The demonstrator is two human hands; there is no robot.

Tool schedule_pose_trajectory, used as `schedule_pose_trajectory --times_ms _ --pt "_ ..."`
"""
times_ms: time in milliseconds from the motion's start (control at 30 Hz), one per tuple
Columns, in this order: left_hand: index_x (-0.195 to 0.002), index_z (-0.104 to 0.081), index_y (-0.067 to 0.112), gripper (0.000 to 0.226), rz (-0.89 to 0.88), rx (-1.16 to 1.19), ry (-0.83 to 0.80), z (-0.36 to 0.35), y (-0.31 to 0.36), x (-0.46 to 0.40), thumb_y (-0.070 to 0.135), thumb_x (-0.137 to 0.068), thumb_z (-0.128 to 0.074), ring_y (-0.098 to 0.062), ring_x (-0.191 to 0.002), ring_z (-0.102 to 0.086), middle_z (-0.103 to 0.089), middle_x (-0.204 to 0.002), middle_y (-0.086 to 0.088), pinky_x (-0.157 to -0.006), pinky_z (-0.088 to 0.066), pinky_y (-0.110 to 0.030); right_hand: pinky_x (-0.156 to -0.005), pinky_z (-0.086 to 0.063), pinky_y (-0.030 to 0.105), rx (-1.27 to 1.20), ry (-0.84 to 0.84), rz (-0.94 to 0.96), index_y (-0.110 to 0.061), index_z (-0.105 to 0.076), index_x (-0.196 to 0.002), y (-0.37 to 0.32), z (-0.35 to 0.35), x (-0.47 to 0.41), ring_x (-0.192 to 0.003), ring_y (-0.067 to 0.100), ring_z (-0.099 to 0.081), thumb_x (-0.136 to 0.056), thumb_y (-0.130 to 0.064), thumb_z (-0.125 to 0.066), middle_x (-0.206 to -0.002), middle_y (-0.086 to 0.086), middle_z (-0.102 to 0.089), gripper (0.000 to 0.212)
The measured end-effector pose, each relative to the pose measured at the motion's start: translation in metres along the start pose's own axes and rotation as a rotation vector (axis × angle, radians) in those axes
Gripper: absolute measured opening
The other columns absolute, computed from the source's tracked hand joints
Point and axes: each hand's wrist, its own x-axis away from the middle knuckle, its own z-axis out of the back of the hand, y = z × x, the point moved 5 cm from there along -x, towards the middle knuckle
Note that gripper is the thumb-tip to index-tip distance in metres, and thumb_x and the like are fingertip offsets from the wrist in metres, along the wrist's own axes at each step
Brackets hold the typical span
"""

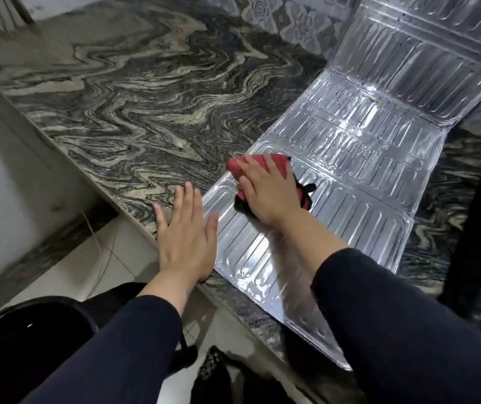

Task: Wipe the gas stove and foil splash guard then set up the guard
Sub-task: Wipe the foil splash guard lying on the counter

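The silver foil splash guard [358,158] lies mostly flat on the marble counter, and its far panels bend up against the tiled wall. My right hand [265,191] presses a red and black cloth [280,167] flat onto the guard's near panel. My left hand [185,231] rests open, fingers together, on the counter edge, with its thumb over the guard's left rim. The gas stove is not in view.
The swirled black and beige marble counter [134,91] stretches left and away. A dark object [478,228] stands at the right edge. Below the counter are pale floor tiles [88,266], a black rounded object [26,345] and a thin wire.
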Motion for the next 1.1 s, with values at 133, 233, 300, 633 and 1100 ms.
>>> schedule_pose_trajectory --times_ms 133,233,300,633,1100 --pt "-0.148 0.009 0.015 0.077 0.003 0.021 -0.004 0.002 0.0 0.002 0.05 -0.082 0.028 -0.018 -0.146 0.018 0.014 -0.159 -0.002 -0.118 0.004 -0.053 -0.117 0.003 0.053 0.033 -0.058 0.212 -0.041 -0.025 -0.144 -0.025 -0.007 0.063 -0.148 0.018 -0.005 -0.097 -0.047 -0.014 -0.157 -0.015 -0.021 0.049" --pt "-0.148 0.01 0.016 0.076 0.01 0.035 -0.019 0.002 0.0 0.003 0.051 -0.082 0.026 -0.017 -0.145 0.02 0.017 -0.158 -0.001 -0.118 0.004 -0.054 -0.117 0.004 0.052 0.092 -0.091 0.223 -0.047 -0.022 -0.143 0.017 0.003 0.089 -0.148 0.013 -0.004 -0.093 -0.055 -0.01 -0.156 -0.019 -0.018 0.052" --pt "-0.148 0.011 0.016 0.078 0.011 0.028 -0.041 0.003 -0.001 0.002 0.051 -0.081 0.025 -0.017 -0.144 0.021 0.018 -0.157 0.0 -0.117 0.005 -0.055 -0.117 0.005 0.055 0.105 -0.046 0.062 -0.047 -0.018 -0.143 0.065 0.017 0.093 -0.148 0.016 -0.004 -0.093 -0.056 -0.012 -0.157 -0.015 -0.016 0.051" --pt "-0.15 0.003 0.01 0.076 0.062 -0.044 -0.027 0.022 -0.015 -0.028 0.056 -0.089 0.01 -0.018 -0.146 0.016 0.011 -0.16 -0.004 -0.107 0.017 -0.063 -0.112 0.01 0.058 0.074 -0.021 -0.348 -0.036 -0.008 -0.149 0.058 0.01 0.104 -0.147 0.027 0.008 -0.096 -0.051 -0.014 -0.161 -0.007 0.002 0.055" --pt "-0.15 0.0 0.01 0.064 -0.208 0.076 -0.043 0.023 0.053 -0.093 0.044 -0.098 -0.011 -0.017 -0.147 0.013 0.009 -0.161 -0.004 -0.113 0.011 -0.058 -0.11 0.002 0.055 0.014 0.071 -0.228 -0.036 -0.029 -0.145 -0.02 -0.013 0.146 -0.145 0.03 -0.019 -0.093 -0.048 -0.024 -0.155 -0.003 -0.029 0.053"
